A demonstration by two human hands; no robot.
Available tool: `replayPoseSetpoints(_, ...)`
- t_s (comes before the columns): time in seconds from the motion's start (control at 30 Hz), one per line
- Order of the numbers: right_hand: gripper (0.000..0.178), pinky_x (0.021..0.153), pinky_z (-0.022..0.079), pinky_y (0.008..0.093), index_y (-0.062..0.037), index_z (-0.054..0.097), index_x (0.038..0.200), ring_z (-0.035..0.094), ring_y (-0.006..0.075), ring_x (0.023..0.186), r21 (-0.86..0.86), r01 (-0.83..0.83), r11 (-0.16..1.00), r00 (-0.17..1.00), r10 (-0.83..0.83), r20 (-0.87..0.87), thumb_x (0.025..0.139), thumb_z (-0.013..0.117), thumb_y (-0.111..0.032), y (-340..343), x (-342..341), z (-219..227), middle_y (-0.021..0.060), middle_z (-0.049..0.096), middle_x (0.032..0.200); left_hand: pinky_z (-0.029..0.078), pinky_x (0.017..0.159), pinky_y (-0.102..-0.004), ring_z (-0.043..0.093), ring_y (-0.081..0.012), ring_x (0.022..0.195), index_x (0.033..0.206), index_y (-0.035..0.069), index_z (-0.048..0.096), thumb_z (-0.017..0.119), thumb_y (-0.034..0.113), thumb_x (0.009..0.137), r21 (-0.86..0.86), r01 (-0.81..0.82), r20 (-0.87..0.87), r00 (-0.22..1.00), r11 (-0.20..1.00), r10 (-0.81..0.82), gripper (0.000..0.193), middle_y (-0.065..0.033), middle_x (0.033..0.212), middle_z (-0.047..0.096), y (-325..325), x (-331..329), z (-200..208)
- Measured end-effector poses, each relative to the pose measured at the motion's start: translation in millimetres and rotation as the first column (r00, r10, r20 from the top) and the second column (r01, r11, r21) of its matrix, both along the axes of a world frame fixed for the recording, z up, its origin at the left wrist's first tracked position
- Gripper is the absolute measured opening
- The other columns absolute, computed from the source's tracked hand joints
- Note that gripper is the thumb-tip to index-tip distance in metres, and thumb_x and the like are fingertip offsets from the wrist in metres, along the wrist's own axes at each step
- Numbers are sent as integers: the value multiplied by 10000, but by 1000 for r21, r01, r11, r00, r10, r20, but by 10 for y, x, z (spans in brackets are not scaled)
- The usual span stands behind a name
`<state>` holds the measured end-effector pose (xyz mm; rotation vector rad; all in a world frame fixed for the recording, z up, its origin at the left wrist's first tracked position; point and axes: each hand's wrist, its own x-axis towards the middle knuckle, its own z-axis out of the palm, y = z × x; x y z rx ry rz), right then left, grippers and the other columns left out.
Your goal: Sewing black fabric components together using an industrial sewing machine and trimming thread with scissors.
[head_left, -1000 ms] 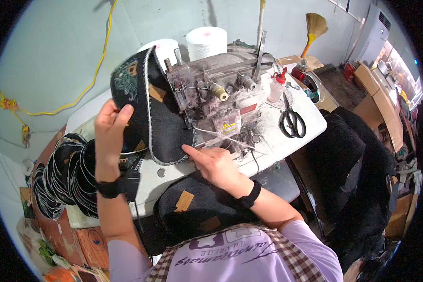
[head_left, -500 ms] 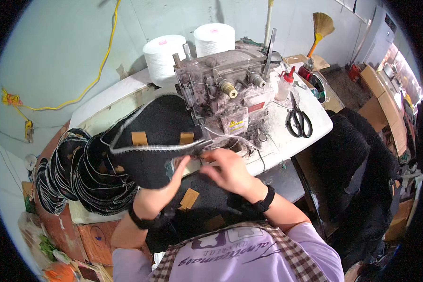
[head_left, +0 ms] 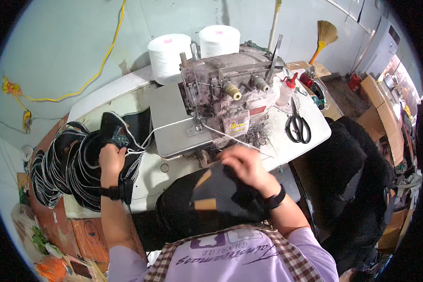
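My left hand [head_left: 112,161], at the left of the table, is closed on a black fabric piece [head_left: 143,123] with white overlock stitching along its edge. A white thread chain [head_left: 174,124] runs from that piece to the sewing machine's presser foot [head_left: 195,127]. In front of the machine, my right hand [head_left: 246,165] has its fingers bent over the upper edge of another black fabric piece [head_left: 230,195] with tan patches, lying across my lap; the fingertips are slightly blurred. The dusty overlock sewing machine [head_left: 230,89] stands between and beyond both hands.
Edged black pieces [head_left: 75,169] are heaped at the left. Two white thread cones [head_left: 170,58] stand behind the machine. Black scissors [head_left: 297,127] and a red-capped bottle [head_left: 285,90] are on the white table [head_left: 317,117]. Black fabric [head_left: 343,164] is piled at the right.
My left hand has carried the edged piece from the machine leftward to the heap, uncovering the metal plate. My right hand has shifted slightly right onto the lap fabric, which has risen.
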<state>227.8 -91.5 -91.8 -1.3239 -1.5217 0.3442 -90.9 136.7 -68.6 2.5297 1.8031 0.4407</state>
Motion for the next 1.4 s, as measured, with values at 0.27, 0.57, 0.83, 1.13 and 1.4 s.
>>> replayPoseSetpoints(0.27,195,614,399,185,-4,580,1089,487,22,679,-155,-361,920,638,122,-760,900,574,-51,129,40,407,-42,582,776,386,1009,-366,508,-245,1184,1184,-82,534,489,202,944,235,662,816,264,712,-514,375,-192,1308,502,-1150,805,430)
replayPoseSetpoints(0.57,261,679,471,171,-31,621,1185,495,14,706,-148,-108,983,827,6,-563,942,552,-94,276,-486,148,-52,602,848,476,786,-274,603,-141,879,977,42,627,466,425,965,-232,645,902,-137,728,409,415,-44,924,646,-247,1172,692)
replayPoseSetpoints(0.83,294,684,518,222,12,569,1223,641,92,739,-161,-364,917,503,48,-863,940,524,-54,388,-484,207,25,657,808,497,903,-360,608,-219,994,1173,-3,547,614,206,898,-232,635,807,-297,737,510,352,-95,1027,634,-596,451,750)
replayPoseSetpoints(1.13,328,673,439,181,-8,630,1161,520,16,746,-167,-233,958,829,105,-549,873,498,75,132,-375,225,-24,638,826,506,836,-353,634,-238,978,1067,31,629,621,-81,733,-77,699,806,464,711,-369,352,-99,1052,661,-1522,522,483)
replayPoseSetpoints(1.4,242,632,520,278,0,652,1089,662,166,694,-63,-107,992,961,87,-263,859,579,8,-78,-325,361,100,689,822,481,851,-361,628,-286,941,1010,49,681,600,-45,718,294,660,125,691,691,-712,317,-124,1060,665,-1161,968,445)
